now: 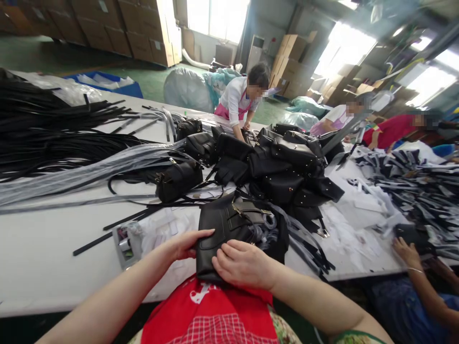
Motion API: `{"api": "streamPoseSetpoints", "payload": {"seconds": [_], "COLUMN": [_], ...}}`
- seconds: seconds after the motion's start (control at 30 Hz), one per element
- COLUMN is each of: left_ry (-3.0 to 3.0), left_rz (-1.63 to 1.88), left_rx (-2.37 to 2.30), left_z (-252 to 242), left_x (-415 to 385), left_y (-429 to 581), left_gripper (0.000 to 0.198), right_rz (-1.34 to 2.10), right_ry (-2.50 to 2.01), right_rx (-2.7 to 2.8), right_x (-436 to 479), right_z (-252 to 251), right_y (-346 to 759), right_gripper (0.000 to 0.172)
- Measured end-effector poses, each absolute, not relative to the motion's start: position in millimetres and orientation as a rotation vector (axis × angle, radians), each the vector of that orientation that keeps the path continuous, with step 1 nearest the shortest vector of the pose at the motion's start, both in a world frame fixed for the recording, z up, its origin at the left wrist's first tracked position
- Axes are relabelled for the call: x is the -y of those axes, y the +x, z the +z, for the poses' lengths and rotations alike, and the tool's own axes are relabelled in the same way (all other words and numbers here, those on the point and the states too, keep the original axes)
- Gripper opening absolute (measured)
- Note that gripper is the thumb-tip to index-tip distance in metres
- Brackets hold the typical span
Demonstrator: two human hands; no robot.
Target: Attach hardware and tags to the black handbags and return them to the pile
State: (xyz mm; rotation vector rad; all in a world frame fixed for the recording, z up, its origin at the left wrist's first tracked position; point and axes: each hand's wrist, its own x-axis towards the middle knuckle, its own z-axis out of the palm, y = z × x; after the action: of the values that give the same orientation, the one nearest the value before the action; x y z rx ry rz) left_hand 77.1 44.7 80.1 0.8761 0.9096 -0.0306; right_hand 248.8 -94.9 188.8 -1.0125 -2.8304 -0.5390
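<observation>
A black handbag (220,220) with a buckled strap and gold-coloured fittings lies at the table's near edge, against a red apron. My left hand (186,242) grips its left edge, the thumb on top and the other fingers partly hidden. On the bag's lower front, my right hand (238,263) is closed, its fingers curled together and pressing on the leather; anything under them is hidden. Just right of the bag's buckle sits a clear plastic-wrapped coil (269,220). Left of my left hand stands a small grey tray (125,246) with small items inside.
Beyond my hands are piled black bags (283,162). Long black straps (53,143) cover the table's left, near a blue bin (103,83). A co-worker (236,98) leans over the far side; another person's hand (407,252) touches black material at right.
</observation>
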Motion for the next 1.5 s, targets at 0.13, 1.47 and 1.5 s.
{"api": "streamPoseSetpoints", "payload": {"seconds": [0.13,1.47,1.5], "left_ry": [0.669,1.912,1.905], "left_rz": [0.181,0.305,0.338], "left_rx": [-0.831,-1.066,-1.06], "left_z": [85.9,105.7,111.7], "left_x": [-41.3,-54.5,-54.7], "left_y": [70.5,35.6,37.6], "left_gripper": [0.051,0.049,0.049], "right_rz": [-0.441,0.562,0.578], "right_ry": [-1.092,-1.649,-1.666], "right_rx": [2.749,1.172,1.244], "right_x": [93.9,67.2,69.8], "right_z": [191.5,200.6,204.3], "right_y": [246.6,333.9,334.5], "right_gripper": [0.026,0.021,0.019]}}
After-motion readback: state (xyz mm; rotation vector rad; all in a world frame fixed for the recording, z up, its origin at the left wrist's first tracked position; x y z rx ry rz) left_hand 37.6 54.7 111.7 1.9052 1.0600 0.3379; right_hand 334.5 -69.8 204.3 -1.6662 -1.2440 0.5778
